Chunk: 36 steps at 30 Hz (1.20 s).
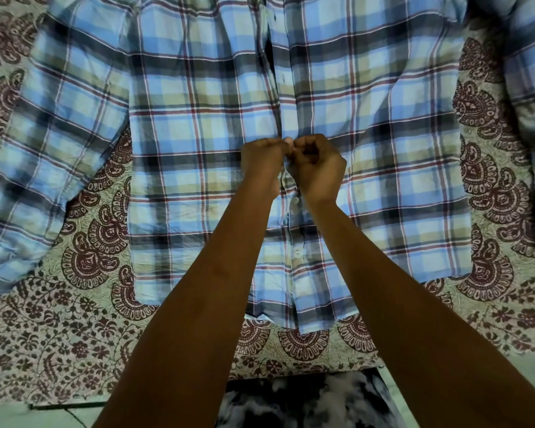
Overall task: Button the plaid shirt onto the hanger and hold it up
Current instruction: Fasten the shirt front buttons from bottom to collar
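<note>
Forearms, hands [291, 162] pinching plaid shirt [198, 118] placket

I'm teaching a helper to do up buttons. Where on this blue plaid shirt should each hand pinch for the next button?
Pinch the blue plaid shirt at its centre placket, just above where the left hand and right hand meet, one from each side: both front edges overlap there.

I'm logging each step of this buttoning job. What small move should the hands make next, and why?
Probably finish pushing the button through its hole: the left hand and right hand pinch the plaid shirt at its mid placket, buttons below them look fastened, and the placket above gapes open.
</note>
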Motion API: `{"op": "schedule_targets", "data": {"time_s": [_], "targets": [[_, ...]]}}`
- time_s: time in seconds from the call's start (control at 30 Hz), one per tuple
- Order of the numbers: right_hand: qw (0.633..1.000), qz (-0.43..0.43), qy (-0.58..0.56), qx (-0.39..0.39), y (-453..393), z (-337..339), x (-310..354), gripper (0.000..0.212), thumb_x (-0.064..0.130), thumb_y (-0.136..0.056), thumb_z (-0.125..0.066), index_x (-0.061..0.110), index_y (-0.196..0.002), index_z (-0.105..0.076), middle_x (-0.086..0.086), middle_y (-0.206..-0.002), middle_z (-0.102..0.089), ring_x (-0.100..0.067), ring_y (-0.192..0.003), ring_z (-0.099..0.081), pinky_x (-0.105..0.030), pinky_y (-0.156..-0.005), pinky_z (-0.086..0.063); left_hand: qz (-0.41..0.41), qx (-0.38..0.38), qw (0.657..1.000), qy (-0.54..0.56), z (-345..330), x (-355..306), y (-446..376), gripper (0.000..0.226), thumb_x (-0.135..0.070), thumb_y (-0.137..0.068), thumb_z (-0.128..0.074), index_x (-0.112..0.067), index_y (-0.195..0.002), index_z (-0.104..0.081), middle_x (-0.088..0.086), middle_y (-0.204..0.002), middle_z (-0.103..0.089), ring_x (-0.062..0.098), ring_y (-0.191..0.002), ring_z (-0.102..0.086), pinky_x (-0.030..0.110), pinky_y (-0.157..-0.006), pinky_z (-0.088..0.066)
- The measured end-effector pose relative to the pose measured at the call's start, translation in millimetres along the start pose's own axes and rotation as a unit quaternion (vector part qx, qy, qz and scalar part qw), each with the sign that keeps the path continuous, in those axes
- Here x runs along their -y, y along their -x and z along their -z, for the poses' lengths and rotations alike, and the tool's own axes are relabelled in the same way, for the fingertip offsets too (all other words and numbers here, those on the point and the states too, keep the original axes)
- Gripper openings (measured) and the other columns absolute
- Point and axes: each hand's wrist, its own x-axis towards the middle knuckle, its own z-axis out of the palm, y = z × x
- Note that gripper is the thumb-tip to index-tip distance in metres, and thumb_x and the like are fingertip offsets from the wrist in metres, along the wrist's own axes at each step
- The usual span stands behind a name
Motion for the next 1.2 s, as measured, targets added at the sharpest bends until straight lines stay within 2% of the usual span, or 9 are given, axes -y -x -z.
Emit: {"op": "schedule_targets", "data": {"time_s": [0.23,0.4,0.47,0.53,0.67,0.83,0.9,1.03,1.2], "targets": [[0.994,-0.045,-0.091,-0.047,8.9,-7.3,-1.2,0.006,0.000,-0.084,-0.062,-0.001,-0.086,-0.068,-0.009,-0.076,-0.068,-0.011,-0.068,-0.065,-0.023,-0.069,-0.057,0.004,0.002,0.998,-0.056,2.3,-2.8,-5.9,0.023,-0.015,-0.088,-0.060,-0.013,-0.066,-0.059,0.006,-0.074,-0.062,0.025,-0.086,-0.061,0.040,-0.091,-0.053],[0.997,-0.072,-0.033,-0.014,-2.2,-3.0,6.7,0.005,0.008,-0.078,-0.067,0.008,-0.073,-0.069,-0.010,-0.080,-0.072,-0.022,-0.077,-0.068,-0.041,-0.079,-0.057,-0.082,0.028,0.986,-0.145,9.8,0.1,-9.2,0.026,-0.013,-0.090,-0.056,-0.012,-0.064,-0.056,0.012,-0.080,-0.063,0.033,-0.093,-0.064,0.045,-0.088,-0.053],[0.993,-0.111,-0.034,0.018,-11.2,1.8,12.4,0.017,0.005,-0.078,-0.068,0.015,-0.064,-0.066,-0.009,-0.079,-0.069,-0.023,-0.080,-0.066,-0.041,-0.084,-0.056,-0.197,0.027,0.953,-0.229,15.7,4.9,-13.0,0.023,-0.011,-0.090,-0.054,-0.008,-0.067,-0.053,0.009,-0.069,-0.056,0.029,-0.075,-0.057,0.039,-0.070,-0.050],[0.991,-0.124,-0.041,0.031,-16.5,4.1,15.2,0.018,0.006,-0.077,-0.069,0.017,-0.063,-0.066,-0.008,-0.077,-0.067,-0.023,-0.079,-0.065,-0.040,-0.083,-0.056,-0.326,0.002,0.883,-0.339,18.3,7.6,-14.4,0.021,-0.009,-0.090,-0.050,-0.009,-0.070,-0.046,0.002,-0.059,-0.044,0.021,-0.065,-0.045,0.030,-0.057,-0.032],[0.984,-0.159,-0.052,0.059,-21.9,8.7,16.5,0.022,0.007,-0.078,-0.068,0.018,-0.059,-0.064,-0.008,-0.070,-0.066,-0.025,-0.072,-0.065,-0.038,-0.080,-0.056,-0.408,-0.051,0.821,-0.397,15.5,12.9,-14.7,0.013,-0.005,-0.088,-0.049,-0.002,-0.078,-0.057,0.013,-0.067,-0.057,0.020,-0.063,-0.047,0.029,-0.057,-0.035],[0.989,-0.053,0.096,0.096,-33.3,14.2,22.4,0.018,0.009,-0.084,-0.059,0.014,-0.067,-0.065,-0.011,-0.078,-0.068,-0.022,-0.074,-0.061,-0.037,-0.076,-0.052,-0.311,-0.043,0.898,-0.307,21.9,-6.8,-21.1,0.004,-0.010,-0.080,-0.067,-0.006,-0.080,-0.066,-0.001,-0.075,-0.060,0.012,-0.070,-0.057,0.007,-0.060,-0.042],[0.987,0.020,0.134,0.082,-39.2,14.7,32.5,0.009,0.011,-0.083,-0.060,0.008,-0.089,-0.067,-0.011,-0.095,-0.070,-0.024,-0.087,-0.064,-0.034,-0.082,-0.052,-0.274,-0.037,0.933,-0.232,23.3,-23.6,-24.2,0.015,-0.007,-0.081,-0.064,-0.016,-0.069,-0.061,-0.001,-0.071,-0.064,0.009,-0.060,-0.060,0.021,-0.069,-0.054],[0.962,0.117,0.217,0.117,-54.0,1.6,56.9,0.044,0.017,-0.077,-0.069,0.007,-0.116,-0.051,-0.012,-0.114,-0.059,-0.024,-0.099,-0.058,-0.030,-0.079,-0.045,-0.268,-0.048,0.946,-0.179,19.2,-58.4,-31.0,0.031,-0.003,-0.083,-0.056,-0.025,-0.061,-0.055,0.000,-0.064,-0.062,0.016,-0.057,-0.063,0.035,-0.066,-0.059],[0.965,0.105,0.236,0.039,-74.9,-6.6,72.7,0.027,0.011,-0.083,-0.058,0.003,-0.109,-0.055,-0.018,-0.103,-0.065,-0.032,-0.094,-0.061,-0.028,-0.066,-0.038,-0.263,-0.065,0.938,-0.215,14.5,-74.3,-51.3,0.036,-0.002,-0.081,-0.057,-0.028,-0.056,-0.056,0.011,-0.079,-0.071,0.030,-0.077,-0.069,0.043,-0.077,-0.058]]}}
